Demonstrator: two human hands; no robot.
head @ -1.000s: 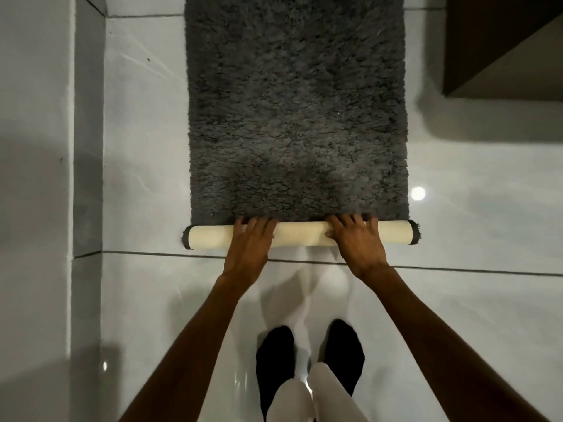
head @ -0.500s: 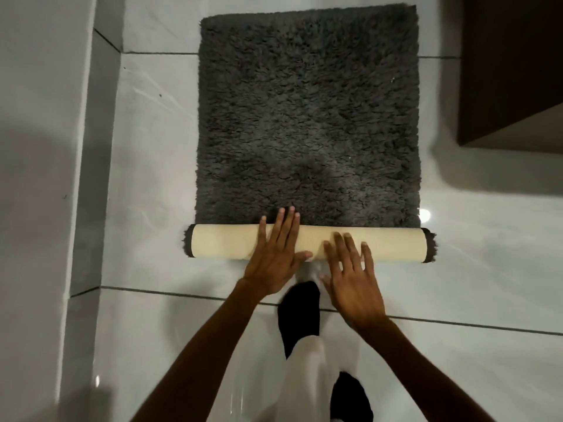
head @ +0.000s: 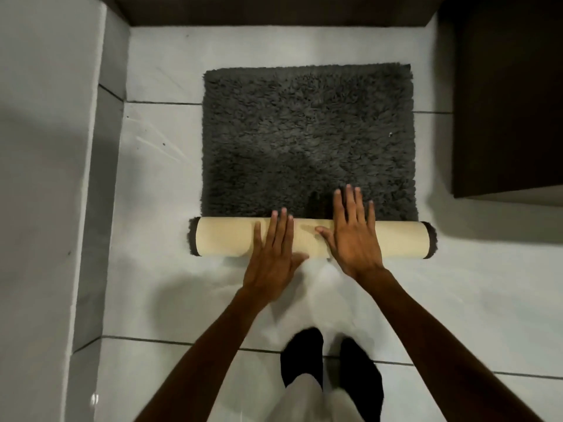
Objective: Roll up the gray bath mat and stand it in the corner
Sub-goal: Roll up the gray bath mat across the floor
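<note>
The gray shaggy bath mat (head: 307,141) lies flat on the white tiled floor. Its near end is wound into a roll (head: 225,237) that shows the cream backing, with dark pile at both ends. My left hand (head: 274,257) rests flat on the middle of the roll, fingers straight and close together. My right hand (head: 353,236) lies flat on the roll just to the right, fingers spread and reaching over onto the gray pile. Neither hand grips anything.
A gray tiled wall (head: 45,178) runs along the left. A dark cabinet (head: 505,95) stands at the right and a dark base strip (head: 274,10) closes the far end. My feet in black socks (head: 304,357) stand behind the roll.
The roll has grown thicker and moved away from me along the mat. Both hands slid forward over it with fingers flat. My feet stepped forward.
</note>
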